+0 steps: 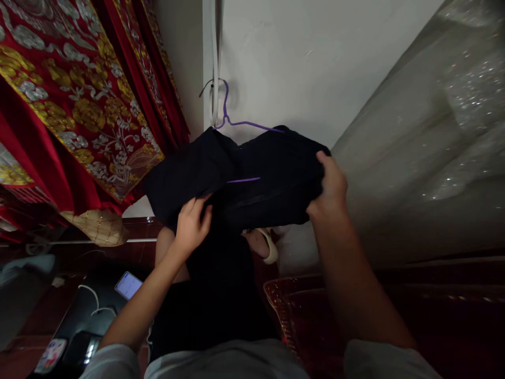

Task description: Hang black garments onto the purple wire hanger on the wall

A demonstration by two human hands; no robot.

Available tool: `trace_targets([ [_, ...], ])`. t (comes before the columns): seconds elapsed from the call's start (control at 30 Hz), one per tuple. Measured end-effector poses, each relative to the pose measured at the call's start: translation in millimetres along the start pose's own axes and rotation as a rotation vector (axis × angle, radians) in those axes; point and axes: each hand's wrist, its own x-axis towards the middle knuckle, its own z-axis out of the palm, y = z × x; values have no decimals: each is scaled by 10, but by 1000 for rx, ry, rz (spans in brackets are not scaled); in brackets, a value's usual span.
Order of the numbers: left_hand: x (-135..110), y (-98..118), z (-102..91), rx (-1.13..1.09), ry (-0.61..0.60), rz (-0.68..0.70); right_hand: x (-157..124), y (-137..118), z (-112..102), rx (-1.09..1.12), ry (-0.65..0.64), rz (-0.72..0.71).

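Observation:
A dark navy garment [276, 168], seemingly a top, hangs in front of me on a purple hanger [252, 123]. The hanger's hook loops round a white vertical pipe or cord on the wall, and its lower bar shows as a short purple strip through the garment's opening. My right hand [331, 184] is closed round the garment's right side, thumb on top. At the lower left edge, my left hand [193, 223] has its fingers curled onto the fabric; the fingertips are partly hidden. The dark cloth makes its folds hard to read.
Red embroidered curtains [98, 105] hang at the left. Clear plastic sheeting [414, 158] covers the right side. A dark seat or bench [87, 300] at lower left bears a lit phone [128, 285] and a white cable [94, 297]. Carved dark-red furniture [288, 295] stands at lower right.

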Motion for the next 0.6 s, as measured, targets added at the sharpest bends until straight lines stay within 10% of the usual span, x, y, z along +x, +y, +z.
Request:
trace_targets([
  [0.17, -209, 216, 107, -272, 271, -138, -313, 108, 130, -338, 39, -223],
  [0.33, -350, 373, 213, -365, 408, -346, -278, 356, 472, -399, -351, -69],
  [0.5, -518, 367, 261, -440, 389, -449, -74, 297, 851, -503, -255, -91],
  [0.6, -578, 344, 293, -469, 357, -483, -168, 13, 1062, -450, -430, -233],
])
